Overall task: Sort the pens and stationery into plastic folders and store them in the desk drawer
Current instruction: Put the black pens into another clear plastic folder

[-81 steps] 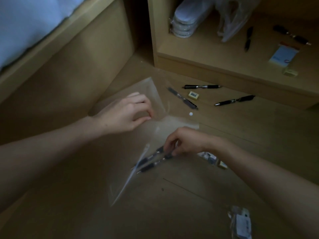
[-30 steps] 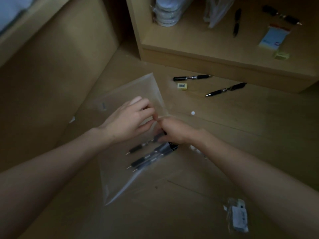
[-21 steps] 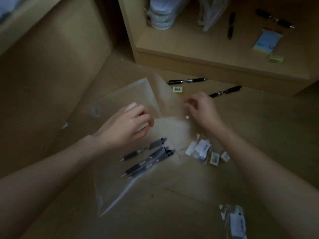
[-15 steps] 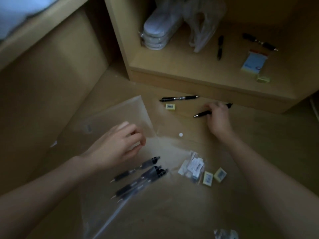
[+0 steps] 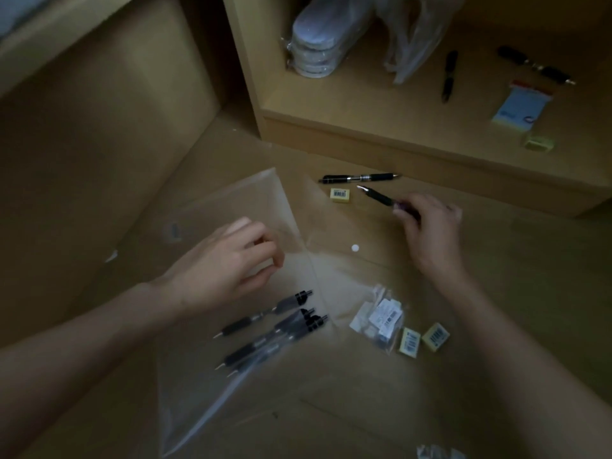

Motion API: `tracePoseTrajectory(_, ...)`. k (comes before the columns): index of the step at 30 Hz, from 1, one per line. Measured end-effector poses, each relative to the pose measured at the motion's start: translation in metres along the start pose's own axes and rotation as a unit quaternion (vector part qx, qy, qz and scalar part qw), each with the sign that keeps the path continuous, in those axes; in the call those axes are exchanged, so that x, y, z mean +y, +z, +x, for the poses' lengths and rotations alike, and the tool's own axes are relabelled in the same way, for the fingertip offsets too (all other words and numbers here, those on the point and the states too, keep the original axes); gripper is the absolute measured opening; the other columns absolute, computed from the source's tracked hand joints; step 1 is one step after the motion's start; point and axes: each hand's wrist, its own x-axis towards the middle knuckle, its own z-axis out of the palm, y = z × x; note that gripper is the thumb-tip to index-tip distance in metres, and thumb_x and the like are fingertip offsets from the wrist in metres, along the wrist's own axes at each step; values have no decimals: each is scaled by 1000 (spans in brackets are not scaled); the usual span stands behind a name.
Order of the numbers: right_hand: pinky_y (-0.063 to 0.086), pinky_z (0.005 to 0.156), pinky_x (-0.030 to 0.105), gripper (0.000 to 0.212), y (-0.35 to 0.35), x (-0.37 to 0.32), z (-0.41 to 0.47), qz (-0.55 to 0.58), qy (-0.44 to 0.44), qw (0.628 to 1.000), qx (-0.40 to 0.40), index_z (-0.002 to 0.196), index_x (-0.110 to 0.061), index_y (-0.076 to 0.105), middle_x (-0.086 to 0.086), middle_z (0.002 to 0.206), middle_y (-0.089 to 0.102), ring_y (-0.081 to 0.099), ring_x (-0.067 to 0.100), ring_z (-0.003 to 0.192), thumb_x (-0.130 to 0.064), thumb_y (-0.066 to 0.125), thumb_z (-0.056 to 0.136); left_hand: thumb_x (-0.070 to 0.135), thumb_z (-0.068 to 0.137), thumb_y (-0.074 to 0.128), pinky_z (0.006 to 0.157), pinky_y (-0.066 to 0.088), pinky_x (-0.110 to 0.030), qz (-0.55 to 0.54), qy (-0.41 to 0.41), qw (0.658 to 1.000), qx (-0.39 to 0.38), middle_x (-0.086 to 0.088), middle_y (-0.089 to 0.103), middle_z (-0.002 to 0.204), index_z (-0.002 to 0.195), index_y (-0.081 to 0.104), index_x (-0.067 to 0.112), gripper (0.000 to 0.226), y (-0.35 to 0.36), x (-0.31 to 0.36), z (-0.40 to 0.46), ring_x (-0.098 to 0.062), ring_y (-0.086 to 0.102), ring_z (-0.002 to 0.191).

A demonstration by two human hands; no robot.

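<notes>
The right hand has its fingers curled round a black pen, gripping the rear end so the tip points up and left, just off the floor. The left hand rests on a clear plastic folder, its fingers bent and pinching the folder's upper sheet near the opening. Inside the folder, below that hand, lie three black pens side by side, tips toward the lower left. The folder's flap lies spread between the two hands, with a white snap button on it.

Just beyond the held pen, another black pen lies on the floor with a small yellow eraser beside it. Near the right forearm sit a small clear bag of labelled items and two more yellow erasers; all three erasers carry barcodes, too small to read. On the open shelf above are a stack of wrapped white discs, a crumpled plastic bag, a pen, a notepad and a further eraser. The notepad's printing is illegible.
</notes>
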Motion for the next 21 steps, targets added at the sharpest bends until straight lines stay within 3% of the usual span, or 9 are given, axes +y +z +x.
tracePoseTrajectory(2,21,89,27,17,-7,-25,-6,46,-38,998,-30,105,-17,69,-1,98,65,56,20,95,-15,59,90,33,90,44,72,47,-27,7,2,1000,-1,4,56,96,93,63,20,24,-1,1,0,-15,51,84)
tracePoseTrajectory(5,34,95,30,20,-6,-60,-17,68,-86,979,-169,107,-22,67,-10,96,58,52,13,95,-17,57,90,33,90,44,71,49,-30,4,-1,1000,3,4,55,96,93,63,21,23,-2,1,-1,-16,51,83)
tracePoseTrajectory(10,41,93,43,21,35,-97,-49,46,-212,917,-335,107,-16,69,7,105,62,53,25,104,-19,59,89,34,89,46,66,51,-35,9,7,1000,8,2,56,95,93,65,18,25,-3,1,0,-17,52,83)
tracePoseTrajectory(12,44,87,45,23,50,-106,-61,53,-254,904,-341,106,-14,71,12,104,64,54,32,103,-20,62,86,35,90,46,67,51,-35,7,7,1000,10,1,56,95,93,65,17,26,-3,1,-1,-18,52,83)
tracePoseTrajectory(15,47,79,44,23,60,-109,-66,88,-238,914,-317,105,-17,71,12,100,63,56,33,96,-20,63,84,36,90,46,68,50,-34,3,3,1000,11,2,56,95,93,64,19,26,-3,0,-5,-17,52,83)
tracePoseTrajectory(21,47,82,43,23,68,-108,-58,63,-207,900,-378,107,-14,71,10,105,62,57,31,98,-22,64,87,32,89,47,67,51,-33,5,0,1000,24,3,54,94,92,64,18,22,-8,0,-10,-16,52,83)
